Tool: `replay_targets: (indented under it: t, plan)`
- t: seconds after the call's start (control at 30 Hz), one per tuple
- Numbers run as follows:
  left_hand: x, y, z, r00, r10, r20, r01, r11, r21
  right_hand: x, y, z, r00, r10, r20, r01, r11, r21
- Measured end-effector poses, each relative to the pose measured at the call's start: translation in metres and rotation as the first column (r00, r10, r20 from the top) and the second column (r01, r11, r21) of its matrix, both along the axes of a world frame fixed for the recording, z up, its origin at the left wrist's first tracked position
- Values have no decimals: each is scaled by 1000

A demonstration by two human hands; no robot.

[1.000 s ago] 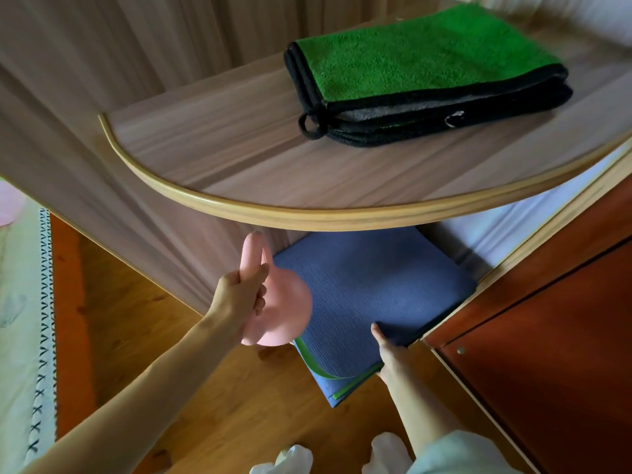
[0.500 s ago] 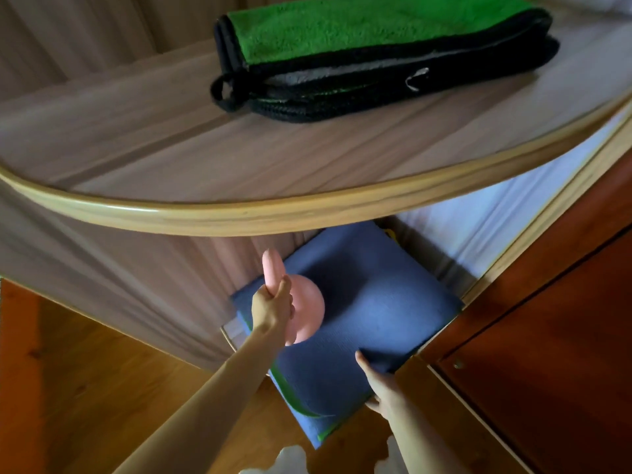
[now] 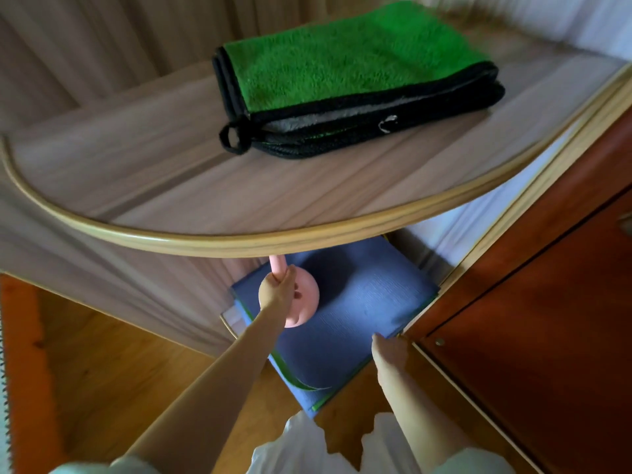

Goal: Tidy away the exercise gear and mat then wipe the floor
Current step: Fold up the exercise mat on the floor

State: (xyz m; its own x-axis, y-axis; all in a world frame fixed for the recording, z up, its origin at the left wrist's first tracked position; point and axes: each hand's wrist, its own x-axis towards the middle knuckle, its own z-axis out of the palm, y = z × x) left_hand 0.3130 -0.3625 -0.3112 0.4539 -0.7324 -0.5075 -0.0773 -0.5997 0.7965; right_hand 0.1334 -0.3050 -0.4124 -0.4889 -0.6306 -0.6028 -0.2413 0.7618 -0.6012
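Note:
A folded blue exercise mat (image 3: 355,302) with a green underside lies on a low shelf under the rounded wooden shelf. My left hand (image 3: 277,292) grips the handle of a pink kettlebell (image 3: 304,302), which is over the left part of the mat. My right hand (image 3: 388,350) rests on the mat's near right edge, fingers curled at the edge. A folded green and black cloth (image 3: 345,73) lies on the upper shelf.
The upper shelf's curved wooden rim (image 3: 239,239) overhangs the mat and hides its far end. A red-brown cabinet door (image 3: 533,319) stands to the right. Wooden floor (image 3: 119,354) lies below left, with an orange rug edge (image 3: 20,354) at far left.
My left hand has carried the kettlebell forward from beside the mat to over it, under the shelf. My right hand has slid right along the mat's near edge.

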Motion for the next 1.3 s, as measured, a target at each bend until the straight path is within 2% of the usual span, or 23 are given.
replay_targets:
  t: [0.1, 0.23, 0.33, 0.43, 0.5, 0.57, 0.6, 0.67, 0.73, 0.83, 0.97, 1.3]
  plan:
    - [5, -2, 1, 998, -58, -6, 58, 997, 57, -3, -7, 30, 998, 38, -46, -41, 998, -56]
    - [13, 1, 14, 993, -113, 19, 108, 981, 160, 1, -20, 72, 966, 253, -62, -258, 962, -88]
    - [25, 7, 32, 992, -127, 27, 120, 976, 185, 8, -28, 103, 948, 315, -48, -317, 923, -216]
    - [37, 15, 56, 991, -133, 17, 128, 977, 173, 13, -21, 134, 963, 248, 104, -202, 922, -330]
    - [41, 27, 80, 992, -52, -117, 68, 988, 136, 14, -14, 154, 958, 227, 176, -145, 910, -388]
    - [42, 42, 98, 977, -74, -200, 91, 993, 74, 14, -7, 174, 939, 235, 250, -122, 910, -397]
    - [40, 52, 108, 960, -35, -277, 46, 998, 33, 13, -2, 184, 928, 244, 282, -121, 912, -392]
    - [40, 74, 127, 942, -73, -328, 71, 997, -17, 9, 10, 205, 913, 284, 292, -161, 910, -382]
    - [43, 96, 147, 904, -178, -388, 145, 983, -113, 2, 21, 230, 909, 286, 303, -152, 904, -399]
    - [51, 119, 175, 874, -322, -364, 222, 931, -290, -2, 42, 270, 911, 227, 344, -59, 897, -438]
    - [67, 139, 198, 847, -457, -271, 332, 853, -402, 4, 75, 305, 910, 89, 406, 130, 867, -481]
    - [83, 143, 245, 776, -584, -238, 403, 749, -525, 32, 158, 349, 889, -36, 457, 307, 788, -534]
